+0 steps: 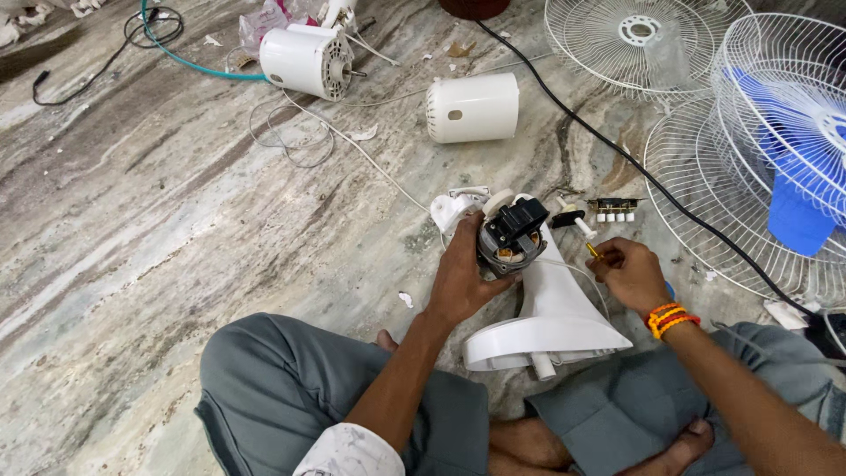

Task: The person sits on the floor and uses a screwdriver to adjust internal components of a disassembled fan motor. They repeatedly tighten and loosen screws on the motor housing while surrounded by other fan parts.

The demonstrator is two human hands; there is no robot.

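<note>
white fan housing, left hand gripping motor; right hand pinching screwdriver.

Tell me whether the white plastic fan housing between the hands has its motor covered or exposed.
Exposed: the white plastic fan housing shows its bare motor, steadied by the left hand.

Landmark: the white cylindrical plastic motor cover lying on the marble floor.

Packages: one, as far as I can tell, a crumpled clear plastic bag with a pinkish tint, up and to the left of the cover, near the top edge, just beside the white motor housing there.

Bag's state: scrunched and partly flattened; what is inside cannot be made out.

Labels: none that I can see on anything around the cover.

Signs: none.

Screens: none.

Scraps: small torn bits of white and brown paper or card lie just above the cover; too small to tell whether they are packaging.
</note>
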